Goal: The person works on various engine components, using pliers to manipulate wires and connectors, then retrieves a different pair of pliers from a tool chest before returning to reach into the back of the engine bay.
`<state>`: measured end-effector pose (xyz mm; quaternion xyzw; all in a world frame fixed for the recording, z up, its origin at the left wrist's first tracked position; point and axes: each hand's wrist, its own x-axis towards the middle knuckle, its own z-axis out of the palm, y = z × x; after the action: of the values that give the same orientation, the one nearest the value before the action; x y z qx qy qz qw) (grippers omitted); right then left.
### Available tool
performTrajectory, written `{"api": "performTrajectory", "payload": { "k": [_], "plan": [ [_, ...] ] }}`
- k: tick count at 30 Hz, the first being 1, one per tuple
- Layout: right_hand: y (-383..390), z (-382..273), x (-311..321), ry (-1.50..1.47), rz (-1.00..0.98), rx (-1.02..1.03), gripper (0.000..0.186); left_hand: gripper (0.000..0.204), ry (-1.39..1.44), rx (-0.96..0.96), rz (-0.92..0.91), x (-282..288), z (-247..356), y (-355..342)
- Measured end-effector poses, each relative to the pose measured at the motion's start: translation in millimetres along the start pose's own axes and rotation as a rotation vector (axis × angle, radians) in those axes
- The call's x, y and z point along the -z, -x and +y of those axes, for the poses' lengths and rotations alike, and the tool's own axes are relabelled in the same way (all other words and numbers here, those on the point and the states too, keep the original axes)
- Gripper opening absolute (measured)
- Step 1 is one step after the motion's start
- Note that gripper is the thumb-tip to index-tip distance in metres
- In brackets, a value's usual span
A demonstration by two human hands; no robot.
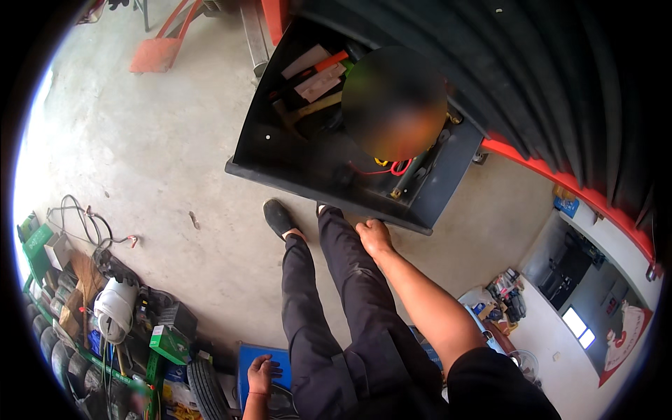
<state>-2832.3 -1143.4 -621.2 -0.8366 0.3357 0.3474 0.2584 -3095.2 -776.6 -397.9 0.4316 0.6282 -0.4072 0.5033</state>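
A dark drawer (241,171) stands pulled out in front of me, with tools lying inside. On its left side are a hammer (318,106) with a pale handle, an orange-and-black handled tool (329,61) and flat pale pieces (318,84). Red-handled scissors (400,166) and several wrenches (427,164) lie toward the right. A round blurred patch hides the drawer's middle. My right hand (376,239) is closed just below the drawer's front lip; whatever its fingers hold is hidden. My left hand (260,376) hangs low by my leg, fingers apart, holding nothing.
Black ribbed panels with a red edge (560,175) rise beyond the drawer. Cables (84,217), a white container (117,308), boxes and a tire (206,392) crowd the lower left. Assorted goods (504,297) lie by the right wall. A red metal piece (155,56) stands at far left.
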Motion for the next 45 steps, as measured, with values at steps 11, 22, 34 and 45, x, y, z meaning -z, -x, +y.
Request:
{"api": "performTrajectory", "payload": {
  "k": [11, 22, 34, 45],
  "plan": [
    [17, -57, 12, -0.448, -0.140, -0.348, 0.041, 0.028, -0.010, -0.106, -0.029, 66, -56, -27],
    [42, -149, 149, -1.862, -0.043, 0.240, 0.014, 0.029, -0.042, -0.096, -0.021, 138, -83, -15],
    [104, -163, 176, -1.866, -0.181, 0.094, 0.032, 0.031, -0.059, -0.099, -0.016, 87, -27, 26],
    [151, -99, 145, -1.719, -0.327, -0.387, 0.030, 0.031, -0.089, -0.133, -0.060, 13, 38, 60]
  ]
}}
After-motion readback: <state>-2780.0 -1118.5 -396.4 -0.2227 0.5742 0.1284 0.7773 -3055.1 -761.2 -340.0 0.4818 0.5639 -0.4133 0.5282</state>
